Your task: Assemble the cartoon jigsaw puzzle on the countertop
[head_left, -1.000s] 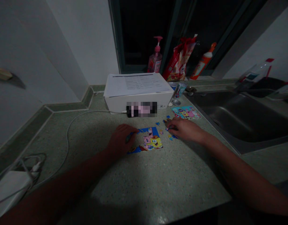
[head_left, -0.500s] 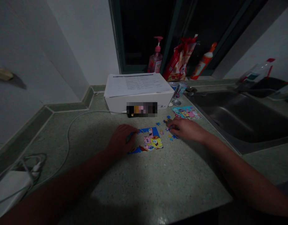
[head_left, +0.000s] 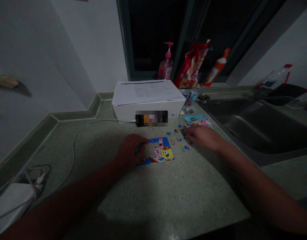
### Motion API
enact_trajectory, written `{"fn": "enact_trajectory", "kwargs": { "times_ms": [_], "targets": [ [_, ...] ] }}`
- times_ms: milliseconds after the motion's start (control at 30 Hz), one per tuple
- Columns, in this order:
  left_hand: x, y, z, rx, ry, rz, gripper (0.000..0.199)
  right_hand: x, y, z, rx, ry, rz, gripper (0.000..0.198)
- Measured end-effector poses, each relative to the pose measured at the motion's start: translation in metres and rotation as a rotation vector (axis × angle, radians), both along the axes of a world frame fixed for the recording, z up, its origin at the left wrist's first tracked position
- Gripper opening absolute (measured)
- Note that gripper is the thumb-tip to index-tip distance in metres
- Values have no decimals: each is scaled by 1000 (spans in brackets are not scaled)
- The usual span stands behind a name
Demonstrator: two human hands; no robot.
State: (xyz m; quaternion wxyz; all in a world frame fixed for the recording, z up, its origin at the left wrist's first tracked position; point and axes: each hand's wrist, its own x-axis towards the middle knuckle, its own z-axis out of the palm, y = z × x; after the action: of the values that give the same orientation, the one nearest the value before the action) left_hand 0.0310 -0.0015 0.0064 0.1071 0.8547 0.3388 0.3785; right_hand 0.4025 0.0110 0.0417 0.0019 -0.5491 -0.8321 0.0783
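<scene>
A partly joined jigsaw puzzle [head_left: 165,151] with bright cartoon figures on blue lies flat on the counter. My left hand [head_left: 128,150] is at its left side, fingers curled, with a dark teal puzzle piece [head_left: 138,147] showing between thumb and fingers. To the right of the puzzle, several loose puzzle pieces [head_left: 178,139] are scattered. Over the right part of these, my right hand [head_left: 203,136] bends its fingers down with the tips close together. Whatever is under those fingertips is mostly hidden. Behind my right hand lies a cartoon picture card [head_left: 199,120], partly covered by it.
At the back stands a white box [head_left: 148,108] with printed paper on top; a phone [head_left: 141,120] on a white cable [head_left: 74,146] leans there. A can [head_left: 192,97] stands beside it. The metal sink [head_left: 258,126] is at right, a white power block [head_left: 16,200] at left.
My right hand has shifted slightly right and back among the loose pieces, uncovering some that its fingers hid. My left hand stays at the puzzle's left side. The view has tilted slightly.
</scene>
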Motion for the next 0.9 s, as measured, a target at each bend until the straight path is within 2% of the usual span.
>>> {"fn": "enact_trajectory", "kwargs": {
  "times_ms": [100,300,633,900],
  "targets": [
    [0,1,-1,8,7,0,17,-3,-1,5,-31,-89,-5,35],
    [0,1,0,27,-7,2,18,-3,-2,12,-66,-94,-20,35],
    [-1,1,-2,27,-6,-1,18,12,0,7,-25,-130,-38,35],
    [-3,2,-4,-35,6,13,18,16,1,8,-54,-141,-67,36]
  ]
}}
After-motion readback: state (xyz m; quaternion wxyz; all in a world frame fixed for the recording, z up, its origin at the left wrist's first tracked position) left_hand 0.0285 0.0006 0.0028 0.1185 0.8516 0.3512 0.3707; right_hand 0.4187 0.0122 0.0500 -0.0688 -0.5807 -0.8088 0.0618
